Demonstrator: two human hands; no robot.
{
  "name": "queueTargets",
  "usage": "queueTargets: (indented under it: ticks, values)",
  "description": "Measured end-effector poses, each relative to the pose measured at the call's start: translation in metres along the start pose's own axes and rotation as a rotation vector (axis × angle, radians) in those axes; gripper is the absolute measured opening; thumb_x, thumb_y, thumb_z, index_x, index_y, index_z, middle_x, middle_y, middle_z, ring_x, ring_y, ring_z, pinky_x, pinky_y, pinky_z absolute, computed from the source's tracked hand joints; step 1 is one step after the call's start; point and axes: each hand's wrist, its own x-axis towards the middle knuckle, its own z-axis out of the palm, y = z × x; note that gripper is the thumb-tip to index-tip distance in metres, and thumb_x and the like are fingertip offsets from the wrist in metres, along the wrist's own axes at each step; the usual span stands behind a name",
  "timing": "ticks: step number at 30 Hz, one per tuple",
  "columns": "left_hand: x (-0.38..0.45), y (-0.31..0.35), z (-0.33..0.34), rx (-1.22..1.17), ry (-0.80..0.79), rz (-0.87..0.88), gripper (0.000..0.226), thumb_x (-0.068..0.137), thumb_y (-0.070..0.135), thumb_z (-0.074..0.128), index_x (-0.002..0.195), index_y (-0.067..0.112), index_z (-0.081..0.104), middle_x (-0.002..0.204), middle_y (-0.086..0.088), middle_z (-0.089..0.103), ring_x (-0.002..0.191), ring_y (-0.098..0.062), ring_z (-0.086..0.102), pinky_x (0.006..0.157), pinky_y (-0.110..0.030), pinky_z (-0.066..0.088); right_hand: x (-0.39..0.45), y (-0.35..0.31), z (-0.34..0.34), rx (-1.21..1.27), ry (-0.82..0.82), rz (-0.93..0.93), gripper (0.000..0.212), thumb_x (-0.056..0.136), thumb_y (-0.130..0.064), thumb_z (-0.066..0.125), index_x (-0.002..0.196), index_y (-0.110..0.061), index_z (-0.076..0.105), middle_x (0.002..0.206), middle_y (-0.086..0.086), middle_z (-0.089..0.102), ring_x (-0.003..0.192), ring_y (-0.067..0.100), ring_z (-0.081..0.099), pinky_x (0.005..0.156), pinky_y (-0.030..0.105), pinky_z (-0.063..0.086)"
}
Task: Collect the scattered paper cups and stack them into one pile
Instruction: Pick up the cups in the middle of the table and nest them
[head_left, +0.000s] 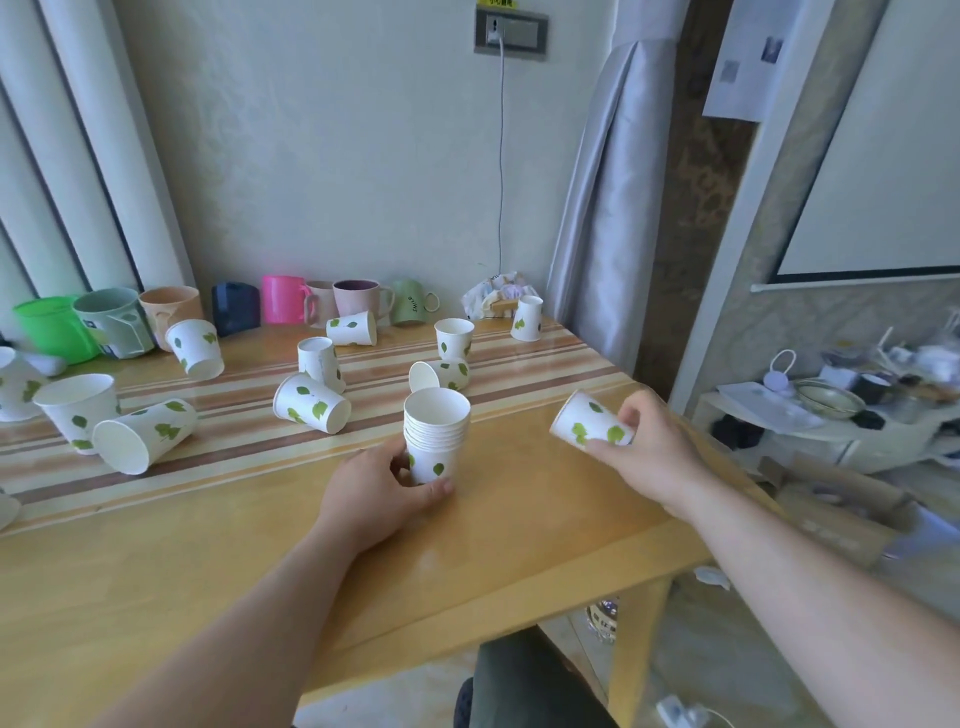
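Meanwhile, left hand (376, 480) steadies stack (436, 434); right hand (649, 447) holds cup (589, 418) near table edge (691, 431).

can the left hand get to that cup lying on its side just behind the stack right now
Probably not as things stand: the left hand is wrapped around the stack, steadying it. The tipped cup lies close behind with nothing between, so letting go would free the way.
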Motion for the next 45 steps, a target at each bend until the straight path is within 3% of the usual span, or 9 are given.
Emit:
queueTargets:
  ticks: [4, 8, 13, 17, 21, 24, 31, 34, 45]
  values:
    - [0.002, -0.002, 0.002, 0.013, 0.022, -0.01, 0.042, 0.078, 0.063, 0.083, 0.102, 0.032, 0.068, 0.089, 0.014, 0.071, 0.091, -0.012, 0.066, 0.083, -0.039, 0.059, -0.001, -0.002, 0.02, -0.11, -0.218, -0.004, 0.075, 0.081, -0.03, 0.091, 0.139, -0.032, 0.043, 0.133, 0.0, 0.06, 0.108, 0.023, 0.063, 0.084, 0.039, 0.055]
    - [0.006, -0.003, 0.004, 0.037, 0.004, -0.012, 0.044, 0.075, 0.064, 0.081, 0.1, 0.032, 0.065, 0.089, 0.013, 0.071, 0.092, -0.015, 0.067, 0.081, -0.041, 0.059, 0.006, -0.022, 0.026, -0.22, -0.423, 0.045, 0.137, 0.073, -0.035, 0.09, 0.165, -0.054, -0.009, 0.136, -0.009, 0.048, 0.115, 0.025, 0.062, 0.091, 0.039, 0.058]
    - [0.006, -0.003, 0.003, -0.023, 0.009, -0.002, 0.052, 0.076, 0.067, 0.082, 0.116, 0.043, 0.059, 0.098, 0.021, 0.07, 0.1, -0.012, 0.065, 0.084, -0.035, 0.055, 0.011, -0.045, 0.05, -0.264, -0.288, -0.137, 0.088, 0.078, -0.038, 0.077, 0.156, -0.045, 0.039, 0.115, -0.016, 0.051, 0.138, 0.03, 0.043, 0.103, 0.046, 0.053]
    - [0.004, -0.002, 0.001, -0.09, 0.019, -0.022, 0.043, 0.077, 0.062, 0.084, 0.11, 0.044, 0.064, 0.094, 0.018, 0.073, 0.09, 0.001, 0.065, 0.079, -0.027, 0.055, 0.011, -0.088, 0.061, 0.632, -0.019, -0.087, 0.066, 0.075, -0.024, 0.087, 0.132, -0.038, 0.058, 0.121, -0.009, 0.07, 0.105, 0.012, 0.067, 0.079, 0.031, 0.058]
    - [0.004, -0.002, 0.001, -0.102, 0.024, -0.019, 0.044, 0.075, 0.064, 0.084, 0.109, 0.044, 0.065, 0.094, 0.016, 0.074, 0.09, -0.001, 0.066, 0.082, -0.03, 0.057, 0.011, -0.135, 0.065, 1.099, -0.084, -0.14, 0.061, 0.067, -0.024, 0.092, 0.121, -0.028, 0.062, 0.114, 0.002, 0.076, 0.104, 0.025, 0.076, 0.082, 0.045, 0.064]
    - [0.004, -0.002, 0.001, -0.104, 0.026, -0.022, 0.046, 0.073, 0.065, 0.083, 0.11, 0.044, 0.066, 0.093, 0.017, 0.074, 0.09, -0.001, 0.067, 0.084, -0.032, 0.058, 0.003, -0.149, 0.082, 0.904, -0.169, -0.252, 0.064, 0.071, -0.019, 0.096, 0.119, -0.035, 0.058, 0.117, -0.002, 0.074, 0.104, 0.018, 0.074, 0.091, 0.044, 0.064]
    - [0.005, 0.001, -0.004, -0.141, -0.019, -0.089, 0.035, 0.076, 0.062, 0.087, 0.089, 0.04, 0.063, 0.082, 0.014, 0.071, 0.077, -0.001, 0.066, 0.068, -0.027, 0.054, 0.0, -0.133, 0.107, 0.463, -0.352, -0.335, 0.089, 0.067, -0.057, 0.093, 0.143, -0.048, 0.048, 0.138, -0.015, 0.061, 0.127, 0.007, 0.059, 0.094, 0.029, 0.055]
    - [0.018, -0.007, -0.019, -0.253, -0.101, -0.096, 0.04, 0.072, 0.058, 0.094, 0.099, 0.039, 0.072, 0.088, 0.017, 0.078, 0.088, -0.006, 0.073, 0.089, -0.038, 0.063, 0.007, -0.116, 0.102, 0.482, -0.474, -0.364, 0.112, 0.066, -0.056, 0.097, 0.159, -0.047, 0.036, 0.158, -0.018, 0.048, 0.14, 0.005, 0.047, 0.104, 0.027, 0.043]
    - [0.028, -0.063, -0.057, -0.009, 0.044, -0.187, 0.044, 0.072, 0.066, 0.09, 0.099, 0.039, 0.068, 0.097, 0.016, 0.075, 0.094, 0.0, 0.067, 0.078, -0.025, 0.054, 0.113, -0.12, 0.15, -0.022, -0.194, -0.398, 0.086, 0.086, 0.008, 0.059, 0.163, -0.022, 0.038, 0.163, 0.006, 0.044, 0.145, 0.037, 0.042, 0.119, 0.042, 0.037]
